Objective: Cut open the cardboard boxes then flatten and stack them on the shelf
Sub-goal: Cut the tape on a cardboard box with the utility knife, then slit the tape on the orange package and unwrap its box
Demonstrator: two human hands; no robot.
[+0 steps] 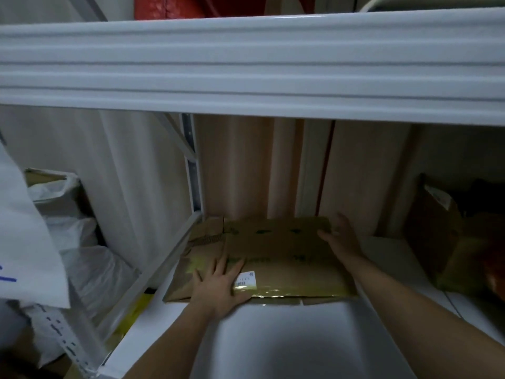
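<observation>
A flattened brown cardboard box [276, 258] with green print and a white label lies on the white shelf board [273, 337], toward its back left. My left hand [218, 288] presses flat on the box's near left part, fingers straight and spread. My right hand [341, 239] rests against the box's far right edge with fingers extended. More flat cardboard [202, 236] shows beneath it at the left.
The upper shelf beam [246, 64] runs across just above. A brown box [437, 222] stands at the right end of the shelf. White plastic bags [82, 255] fill the space left of the shelf upright [195, 173]. Curtains hang behind.
</observation>
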